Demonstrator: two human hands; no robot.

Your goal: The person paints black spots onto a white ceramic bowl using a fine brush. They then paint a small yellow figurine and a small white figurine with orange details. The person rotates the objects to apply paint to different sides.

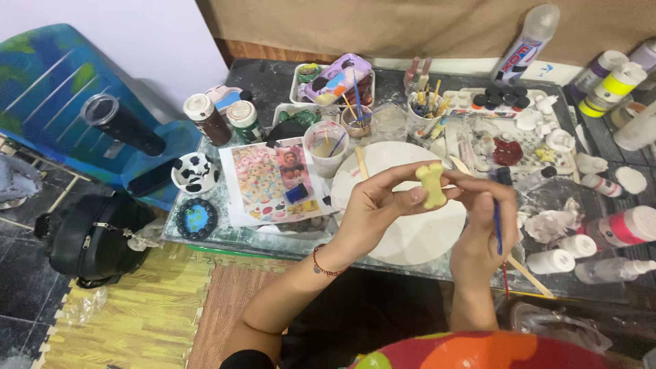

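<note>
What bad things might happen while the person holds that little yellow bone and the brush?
The yellow bone is pinched by fingertips of the left hand above the white plate; it might slip and chip. The brush in the right hand could smear paint on skin. The cup of murky water nearby might tip.

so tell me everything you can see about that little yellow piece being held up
The yellow piece is a small, pale yellow bone-shaped figure with rounded lobes at top and bottom and a narrower waist. It looks like matt clay or plaster, evenly coloured, with no visible pattern. It stands roughly upright, held in the air above the round white plate. The left hand pinches it between thumb and fingers, and the right hand, which also grips a blue-handled brush, touches its right side.
</note>
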